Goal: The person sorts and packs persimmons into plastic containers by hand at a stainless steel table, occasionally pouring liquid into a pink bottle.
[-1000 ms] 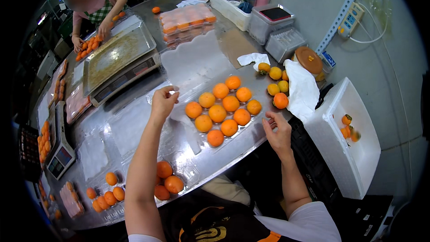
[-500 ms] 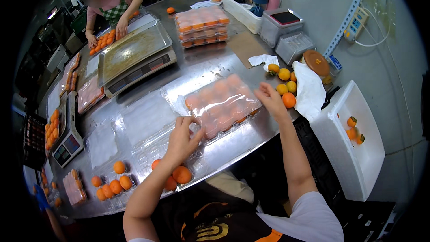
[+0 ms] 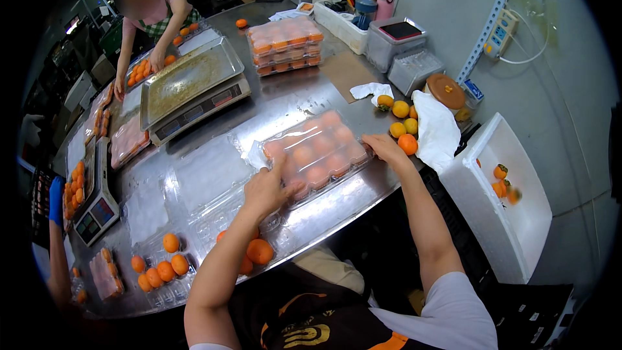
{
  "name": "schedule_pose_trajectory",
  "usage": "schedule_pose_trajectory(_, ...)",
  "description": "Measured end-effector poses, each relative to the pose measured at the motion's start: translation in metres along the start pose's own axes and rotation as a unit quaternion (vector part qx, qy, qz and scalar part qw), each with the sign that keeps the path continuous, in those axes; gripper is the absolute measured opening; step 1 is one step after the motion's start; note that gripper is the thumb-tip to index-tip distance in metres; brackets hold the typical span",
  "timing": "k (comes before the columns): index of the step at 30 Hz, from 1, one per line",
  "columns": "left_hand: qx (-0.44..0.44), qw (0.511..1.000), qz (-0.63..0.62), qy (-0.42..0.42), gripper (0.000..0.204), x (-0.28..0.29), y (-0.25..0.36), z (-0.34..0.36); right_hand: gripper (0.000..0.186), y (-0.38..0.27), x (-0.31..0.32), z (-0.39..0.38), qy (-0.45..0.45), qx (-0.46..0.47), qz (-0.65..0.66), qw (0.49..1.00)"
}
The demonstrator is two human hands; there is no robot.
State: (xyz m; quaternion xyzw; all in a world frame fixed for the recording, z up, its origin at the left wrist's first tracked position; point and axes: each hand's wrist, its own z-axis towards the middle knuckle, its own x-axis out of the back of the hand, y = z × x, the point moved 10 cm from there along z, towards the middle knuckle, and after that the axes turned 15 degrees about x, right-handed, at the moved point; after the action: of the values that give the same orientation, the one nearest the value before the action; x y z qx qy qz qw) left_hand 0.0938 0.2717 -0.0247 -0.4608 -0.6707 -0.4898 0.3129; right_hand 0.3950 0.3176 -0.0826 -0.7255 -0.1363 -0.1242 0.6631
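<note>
In front of me on the steel table lies a clear plastic fruit box (image 3: 317,155) filled with rows of orange persimmons, blurred pink through its lid. My left hand (image 3: 265,189) grips its left end, with fingers spread over the lid and the near corner. At the opposite end, my right hand (image 3: 387,149) has its fingers closed on the box's right edge; some fingertips are hidden. Beneath my left forearm, loose persimmons (image 3: 260,252) sit in an open clear tray. Another open tray, farther left, holds several persimmons (image 3: 166,271).
A scale with a metal pan (image 3: 191,81) stands ahead, near stacked filled boxes (image 3: 286,45). Yellow-orange persimmons (image 3: 400,109) and a white cloth (image 3: 435,131) lie at right, beside a white foam bin (image 3: 495,220). A co-worker handles fruit across the table; another's blue glove (image 3: 56,199) shows at left.
My right hand has come down onto the box's right edge, and my left hand has shifted farther over its left end. The lid now sits flatter. At left, a co-worker's blue glove has risen.
</note>
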Motion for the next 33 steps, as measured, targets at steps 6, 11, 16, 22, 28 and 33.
schedule_pose_trajectory(6, -0.037, 0.995, -0.087, 0.034, 0.088, -0.007, -0.009, 0.006, 0.016, 0.014, -0.013, 0.024, -0.088, -0.081, 0.096, 0.988)
schedule_pose_trajectory(11, -0.047, 0.986, -0.158, 0.018, 0.083, -0.001, -0.005, 0.013, 0.015, 0.025, -0.012, 0.034, -0.069, -0.087, 0.137, 0.984)
schedule_pose_trajectory(16, 0.098, 0.835, -0.528, -0.120, 0.062, -0.032, -0.042, 0.046, 0.015, 0.031, 0.008, 0.025, -0.010, -0.080, 0.137, 0.987)
schedule_pose_trajectory(22, 0.169, 0.803, -0.523, -0.231, 0.027, -0.052, -0.033, 0.053, 0.020, -0.012, 0.057, -0.014, 0.165, 0.182, -0.094, 0.965)
schedule_pose_trajectory(28, 0.196, 0.833, -0.476, -0.201, 0.023, -0.055, -0.043, 0.064, 0.020, 0.007, -0.041, -0.088, -0.043, -0.110, 0.251, 0.961)
schedule_pose_trajectory(33, 0.187, 0.830, -0.491, -0.184, 0.024, -0.053, -0.039, 0.065, 0.010, 0.026, -0.052, -0.068, 0.073, -0.149, 0.439, 0.883)
